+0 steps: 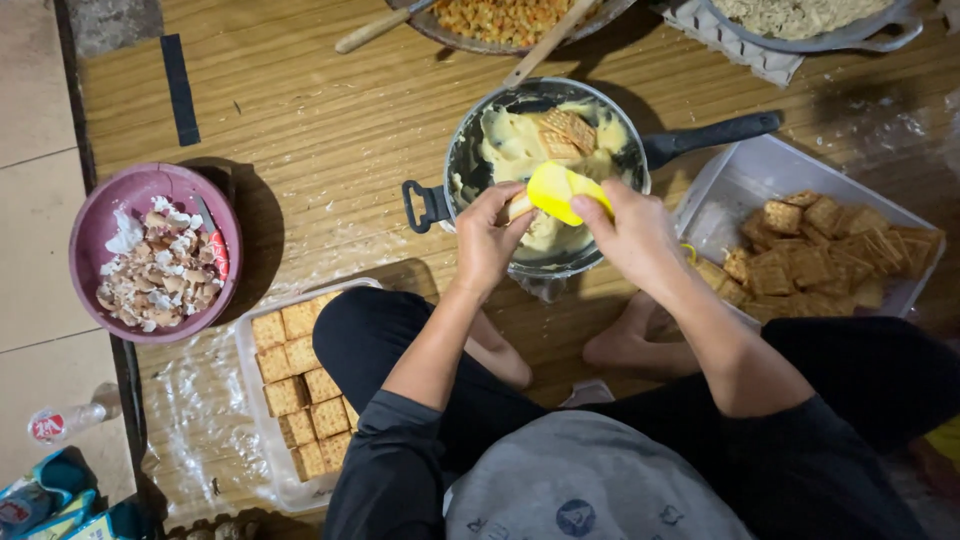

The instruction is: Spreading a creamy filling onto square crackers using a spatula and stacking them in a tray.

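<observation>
A cracker (pixel 519 205) is pinched in the left hand (pixel 490 240); a yellow scraper (pixel 565 192), clamped in the right hand (pixel 635 238), is best drawn evenly, over the cream pan (pixel 470 130) at 12 o'clock.

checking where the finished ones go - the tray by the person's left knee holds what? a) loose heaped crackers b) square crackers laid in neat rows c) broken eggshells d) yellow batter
b: the clear tray by the left knee holds square crackers laid flat in rows; the eggshells sit in the purple bowl, and the loose heap is in the other tray on the right.
</observation>
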